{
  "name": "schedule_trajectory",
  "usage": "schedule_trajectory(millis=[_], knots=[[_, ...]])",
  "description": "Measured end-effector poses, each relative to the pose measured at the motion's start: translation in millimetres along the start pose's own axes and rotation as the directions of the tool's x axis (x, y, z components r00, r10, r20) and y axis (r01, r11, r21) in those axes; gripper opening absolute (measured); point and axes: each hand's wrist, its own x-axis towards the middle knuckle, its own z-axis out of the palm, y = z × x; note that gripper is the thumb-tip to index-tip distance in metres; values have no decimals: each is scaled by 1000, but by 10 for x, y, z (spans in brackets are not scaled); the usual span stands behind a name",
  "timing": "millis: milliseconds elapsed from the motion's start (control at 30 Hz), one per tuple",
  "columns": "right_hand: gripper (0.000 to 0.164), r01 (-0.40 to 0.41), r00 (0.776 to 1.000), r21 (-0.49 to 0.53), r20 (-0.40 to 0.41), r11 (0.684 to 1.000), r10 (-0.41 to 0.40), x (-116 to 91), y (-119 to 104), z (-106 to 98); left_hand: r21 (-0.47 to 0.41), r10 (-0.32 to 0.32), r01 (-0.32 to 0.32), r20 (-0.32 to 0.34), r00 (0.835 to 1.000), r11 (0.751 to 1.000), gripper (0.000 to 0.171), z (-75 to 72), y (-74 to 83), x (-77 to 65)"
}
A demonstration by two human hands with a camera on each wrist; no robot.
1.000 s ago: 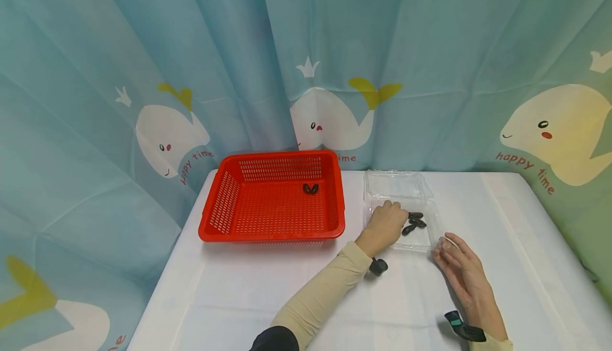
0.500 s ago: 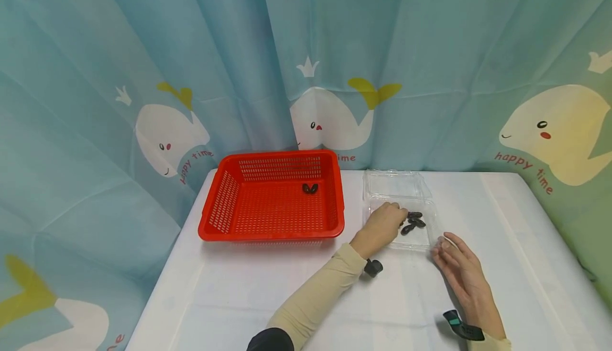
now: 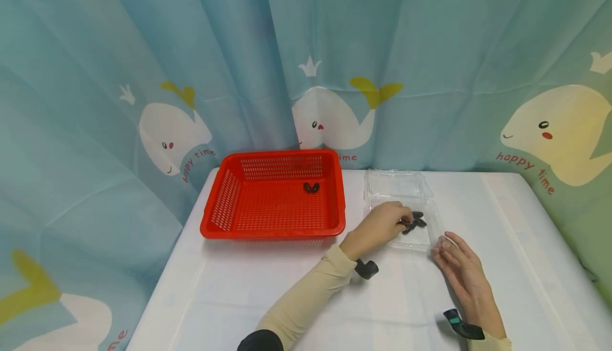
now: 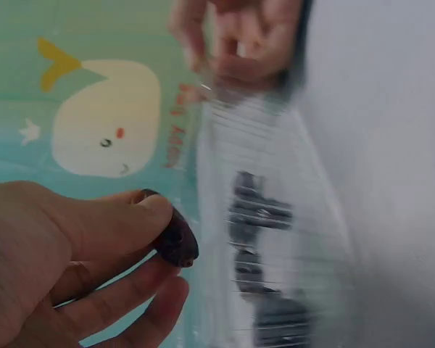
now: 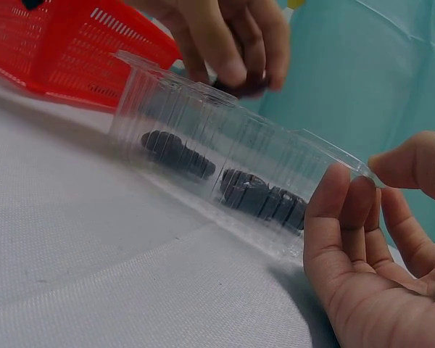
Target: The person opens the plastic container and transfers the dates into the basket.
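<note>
My left hand [image 3: 380, 224] pinches a dark, glossy, oblong date [image 4: 178, 243] between thumb and fingers, close over the clear plastic box [image 3: 421, 245]. Several more dates [image 4: 261, 210] lie on the floor of this box, some partly behind my left fingers in the head view. At the box's near right corner, my right hand [image 3: 464, 274] holds the rim between thumb and fingers, as the right wrist view shows. The box's hinged clear lid [image 3: 394, 183] is folded back, away from me.
A red slotted plastic basket [image 3: 224, 232] stands left of the box, with two dates [image 3: 311, 187] near its right back corner. White cloth [image 3: 215, 292] covers the table. A blue-green curtain [image 3: 440, 32] printed with whales hangs behind and along the sides.
My left wrist has drawn slightly left and toward me, while its fingertips have shifted a little right over the dates. My right hand has stayed at the box's corner.
</note>
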Motion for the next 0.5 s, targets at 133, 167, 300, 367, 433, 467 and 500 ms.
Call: schedule_trajectory(millis=[133, 167, 300, 367, 433, 467, 500], knots=[[29, -8, 1000, 28, 10, 1000, 7, 0, -6, 1, -175, 6, -2, 20, 1000, 985, 17, -127, 29, -53], [29, -9, 1000, 36, 14, 999, 9, 2, -7, 2, -214, 9, -5, 20, 1000, 977, 17, -164, 35, -68], [29, -10, 1000, 53, 29, 999, 8, 11, -12, 9, -319, 16, -13, 7, 1000, 948, 20, -317, 36, -139], [29, -8, 1000, 42, 24, 999, 7, 12, -11, 10, -354, 9, -8, 1, 1000, 935, 21, -393, 29, -182], [29, -9, 1000, 30, 17, 999, 8, 9, -11, 9, -401, -3, 0, -6, 1000, 916, 21, -471, 21, -224], [30, -9, 1000, 30, 11, 1000, 8, 7, -11, 9, -426, -7, 2, -11, 1000, 905, 20, -508, 16, -243], [30, -8, 1000, 22, 4, 1000, 8, 6, -11, 6, -451, -12, 4, -15, 1000, 893, 20, -546, 10, -262]])
